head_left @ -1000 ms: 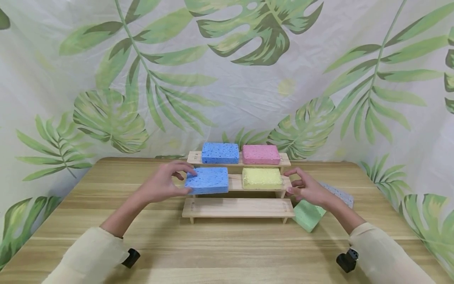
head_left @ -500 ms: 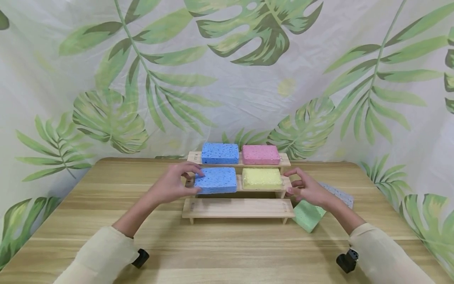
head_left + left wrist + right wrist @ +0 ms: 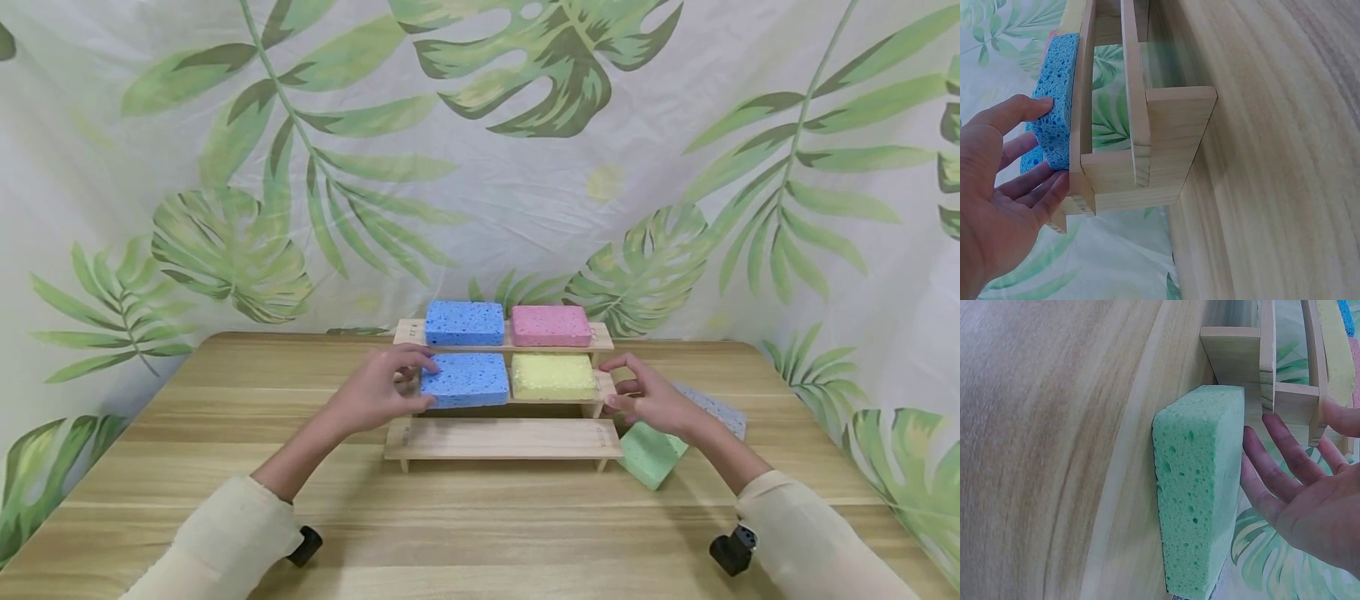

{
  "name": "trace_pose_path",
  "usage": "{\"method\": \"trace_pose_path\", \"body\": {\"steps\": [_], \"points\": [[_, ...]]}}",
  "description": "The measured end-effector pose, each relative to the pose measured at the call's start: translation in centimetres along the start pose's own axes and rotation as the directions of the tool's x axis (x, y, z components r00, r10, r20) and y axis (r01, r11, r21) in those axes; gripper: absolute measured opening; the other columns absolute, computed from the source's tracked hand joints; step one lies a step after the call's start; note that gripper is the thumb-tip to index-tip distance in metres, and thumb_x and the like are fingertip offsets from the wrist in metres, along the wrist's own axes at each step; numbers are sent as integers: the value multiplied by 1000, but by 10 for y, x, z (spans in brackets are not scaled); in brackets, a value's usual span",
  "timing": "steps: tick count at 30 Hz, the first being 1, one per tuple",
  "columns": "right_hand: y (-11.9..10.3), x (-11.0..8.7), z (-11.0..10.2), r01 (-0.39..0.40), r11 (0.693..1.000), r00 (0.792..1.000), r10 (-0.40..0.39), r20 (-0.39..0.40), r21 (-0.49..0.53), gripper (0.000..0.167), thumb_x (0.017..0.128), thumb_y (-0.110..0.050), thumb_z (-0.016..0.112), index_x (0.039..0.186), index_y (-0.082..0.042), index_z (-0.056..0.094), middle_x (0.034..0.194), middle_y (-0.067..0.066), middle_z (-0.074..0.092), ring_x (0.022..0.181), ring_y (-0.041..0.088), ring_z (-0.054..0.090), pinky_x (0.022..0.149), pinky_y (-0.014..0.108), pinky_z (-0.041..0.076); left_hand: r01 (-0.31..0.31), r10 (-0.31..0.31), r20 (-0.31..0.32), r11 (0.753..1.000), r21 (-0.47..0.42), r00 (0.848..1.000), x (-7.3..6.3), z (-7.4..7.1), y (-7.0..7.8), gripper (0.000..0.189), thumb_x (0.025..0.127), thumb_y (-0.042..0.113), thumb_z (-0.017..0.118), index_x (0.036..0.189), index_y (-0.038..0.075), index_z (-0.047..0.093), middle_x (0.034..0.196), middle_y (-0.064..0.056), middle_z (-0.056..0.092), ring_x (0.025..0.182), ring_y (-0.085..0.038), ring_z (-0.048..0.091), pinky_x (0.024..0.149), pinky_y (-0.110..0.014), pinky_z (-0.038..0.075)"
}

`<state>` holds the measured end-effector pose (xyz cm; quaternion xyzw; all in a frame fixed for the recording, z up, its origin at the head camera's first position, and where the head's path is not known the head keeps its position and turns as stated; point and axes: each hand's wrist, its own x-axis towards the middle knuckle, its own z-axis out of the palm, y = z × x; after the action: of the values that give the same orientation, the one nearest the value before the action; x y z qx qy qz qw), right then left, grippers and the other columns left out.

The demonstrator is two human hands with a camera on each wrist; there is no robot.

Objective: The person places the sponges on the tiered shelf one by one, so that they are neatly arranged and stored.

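Observation:
My left hand point(image 3: 375, 387) grips a light blue sponge point(image 3: 465, 380) by its left end, thumb at the front edge and fingers behind. In the left wrist view that sponge point(image 3: 1059, 103) lies along the middle tier of a wooden three-step rack point(image 3: 502, 439), fingertips right at the shelf edge. To its right on the same tier is a yellow sponge point(image 3: 553, 377). My right hand point(image 3: 651, 400) is at the rack's right end, its fingers fairly straight and the fingertips at the ends of the shelves; it holds no sponge.
On the top tier sit a darker blue sponge point(image 3: 465, 323) and a pink sponge point(image 3: 551, 326). A green sponge point(image 3: 651, 457) and a greyish sponge point(image 3: 716, 412) lie on the wooden table point(image 3: 480, 533), right of the rack. A leaf-patterned cloth point(image 3: 517, 208) hangs behind.
My left hand has moved the light blue sponge to the right along the middle tier, up beside the yellow one. The right hand has stayed at the rack's end.

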<state>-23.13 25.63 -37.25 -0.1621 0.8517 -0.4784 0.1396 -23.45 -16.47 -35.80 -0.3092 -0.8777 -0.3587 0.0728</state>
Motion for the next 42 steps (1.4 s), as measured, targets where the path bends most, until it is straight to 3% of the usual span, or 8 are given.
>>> {"method": "trace_pose_path", "body": {"steps": [5,9,13,19,42], "points": [[0,0,0,1,1000,1000,-1,1,0,49,105,-11,61,146,-1,35,128,36,63,115,47,66,86,53,58,-11,10,35,999,38,999,-1,-3,2,27,86,11,84,110,1,75,137,-27,62,108,-41,69,90,-51,59],[0,0,1,4,1000,1000,-4,2,2,49,105,-11,60,146,-1,35,128,36,62,115,47,66,85,53,58,19,-24,71,997,79,997,-3,-7,6,30,90,16,82,116,2,76,137,-27,60,108,-39,67,87,-48,59],[0,0,1,1,1000,1000,-1,-3,-1,49,105,-10,61,145,0,35,128,35,63,114,45,67,85,52,59,46,-56,92,993,107,994,-3,-10,10,32,91,19,82,118,2,76,114,-16,64,89,-24,61,75,-37,55],[1,0,1,5,1000,1000,-5,-5,-9,50,105,-13,62,145,0,35,126,34,64,113,44,68,84,52,59,9,-19,113,996,91,993,1,-11,11,31,90,12,81,116,-5,75,79,2,63,72,-11,54,66,-27,49],[-2,0,1,5,1000,1000,-5,-4,3,51,105,-11,61,146,1,35,118,28,68,112,44,68,81,48,59,51,-57,98,997,63,994,9,-8,6,31,89,7,80,118,-4,75,77,1,61,70,-14,52,63,-26,42]]}}
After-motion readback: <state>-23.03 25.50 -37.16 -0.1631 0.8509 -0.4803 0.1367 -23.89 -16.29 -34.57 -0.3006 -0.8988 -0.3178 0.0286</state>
